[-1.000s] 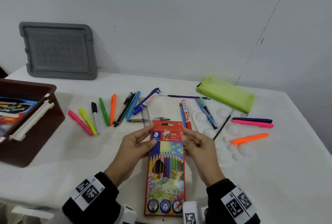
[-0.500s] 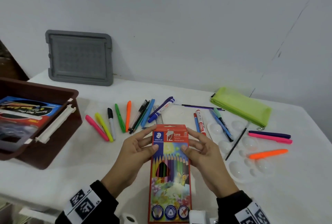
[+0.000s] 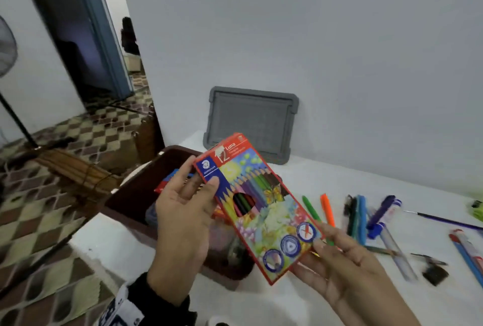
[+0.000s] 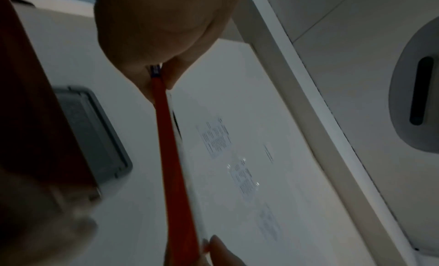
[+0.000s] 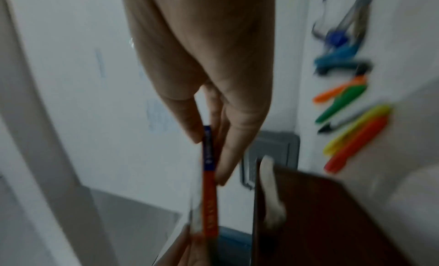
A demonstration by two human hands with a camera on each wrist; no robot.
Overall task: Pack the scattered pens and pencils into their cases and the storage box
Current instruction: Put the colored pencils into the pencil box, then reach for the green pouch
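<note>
Your left hand pinches the top corner of the pencil box, thumb on the front and fingers behind. A second ago that box lay flat on the white table in front of you. Now it is up in the air, tilted, and you have turned to the left. It hangs over the brown storage box, which sits at the left end of the table. That looks like the pencil box is about to go in, so one case is nearly packed.

The front of the pencil box reads "STAEDTLER", a big "12" and "Luna". You can see pencils through its little window. The small print on the back is too blurry to read.

Your right hand holds the bottom corner of the box, thumb on top and fingers underneath.

Further right, the loose pens still lie on the table: a green pen, an orange pen, some blue pens and more. They still need packing. A grey lid leans on the wall behind.
</note>
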